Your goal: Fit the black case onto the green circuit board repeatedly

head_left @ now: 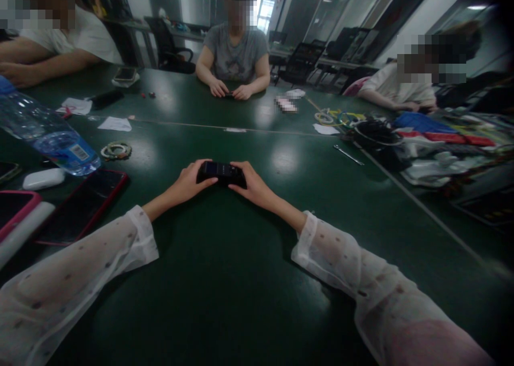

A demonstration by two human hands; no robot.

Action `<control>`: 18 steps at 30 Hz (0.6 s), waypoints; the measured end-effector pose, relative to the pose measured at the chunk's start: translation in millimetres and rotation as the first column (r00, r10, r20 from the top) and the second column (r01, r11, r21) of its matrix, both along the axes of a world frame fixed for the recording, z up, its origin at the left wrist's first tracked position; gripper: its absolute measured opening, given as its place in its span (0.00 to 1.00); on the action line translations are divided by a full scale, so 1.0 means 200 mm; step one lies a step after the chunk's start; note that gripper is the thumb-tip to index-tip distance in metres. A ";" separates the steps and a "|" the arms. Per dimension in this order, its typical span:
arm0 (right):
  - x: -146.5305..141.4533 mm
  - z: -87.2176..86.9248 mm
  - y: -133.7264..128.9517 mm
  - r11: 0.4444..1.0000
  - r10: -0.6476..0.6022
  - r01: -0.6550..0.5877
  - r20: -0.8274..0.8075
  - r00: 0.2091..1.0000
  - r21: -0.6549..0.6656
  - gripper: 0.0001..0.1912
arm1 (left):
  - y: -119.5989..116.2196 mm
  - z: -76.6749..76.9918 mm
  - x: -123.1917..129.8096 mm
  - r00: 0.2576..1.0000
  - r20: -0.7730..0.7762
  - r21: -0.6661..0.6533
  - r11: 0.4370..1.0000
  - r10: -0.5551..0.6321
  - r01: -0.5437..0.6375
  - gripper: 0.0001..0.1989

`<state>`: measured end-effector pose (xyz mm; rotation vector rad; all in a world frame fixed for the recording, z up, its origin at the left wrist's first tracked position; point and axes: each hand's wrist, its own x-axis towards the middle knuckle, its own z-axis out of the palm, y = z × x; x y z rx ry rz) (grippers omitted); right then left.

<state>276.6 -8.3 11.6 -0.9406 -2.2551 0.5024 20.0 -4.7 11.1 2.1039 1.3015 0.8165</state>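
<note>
A small black device with a dark screen (222, 174) is held level at the middle of the green table (225, 280). My left hand (191, 182) grips its left end, the thumb along the near edge and the fingers behind. On the opposite end my right hand (254, 184) is closed in the same way. Both wrists come out of sheer white dotted sleeves. What kind of device it is cannot be made out; the fingers cover its ends.
On the left are a water bottle (68, 146), a red-edged phone (86, 203), a white earbud case (44, 178) and a beaded bracelet (116, 151). A wrench (348, 155) lies right, before piled cables (375, 133) and bags. Three people sit around the table.
</note>
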 end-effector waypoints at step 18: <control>0.00 0.00 0.01 0.996 -0.039 0.030 -0.103 0.994 -0.089 0.32 | 0.00 0.01 0.00 0.999 0.034 -0.006 0.999 -0.031 0.032 0.33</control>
